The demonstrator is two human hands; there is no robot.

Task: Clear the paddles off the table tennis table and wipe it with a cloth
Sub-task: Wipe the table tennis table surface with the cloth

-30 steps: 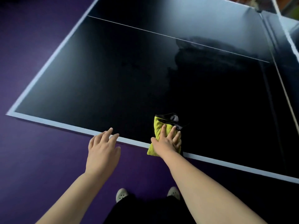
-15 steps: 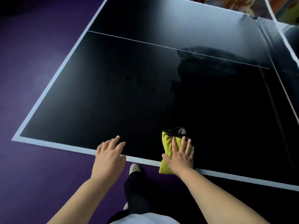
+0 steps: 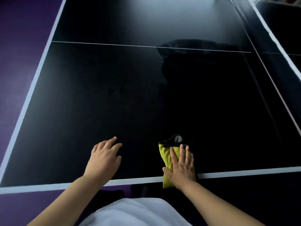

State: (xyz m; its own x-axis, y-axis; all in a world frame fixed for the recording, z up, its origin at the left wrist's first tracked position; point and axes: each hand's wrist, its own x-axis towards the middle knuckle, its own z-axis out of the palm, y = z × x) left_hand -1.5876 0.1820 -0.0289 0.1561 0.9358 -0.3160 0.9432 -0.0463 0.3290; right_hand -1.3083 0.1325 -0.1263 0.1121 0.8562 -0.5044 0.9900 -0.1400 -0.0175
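Cloth (image 3: 165, 156): yellow, folded into a narrow pad, black trim at its far end. It lies at the near edge of the table tennis table (image 3: 114, 98), right of the middle of that edge, its near end hanging over the white border line (image 3: 138, 181).

Right hand (image 3: 182, 168): laid flat on the cloth, fingers straight and slightly spread toward the far end, thumb out to the left, palm pressing the pad against the tabletop.

Left hand (image 3: 104, 158): over the tabletop just inside the near edge, left of the cloth and apart from it. Its fingers are loosely bent and hold nothing; whether the fingertips touch the surface cannot be told.

Table: dark, glossy top, white lines along the near and left edges, a thin white centre line (image 3: 114, 44) running across. A dim reflection shows beyond the cloth.

Surroundings: purple floor (image 3: 24, 38) off the left edge; white shirt (image 3: 135, 212) at the bottom of the view.
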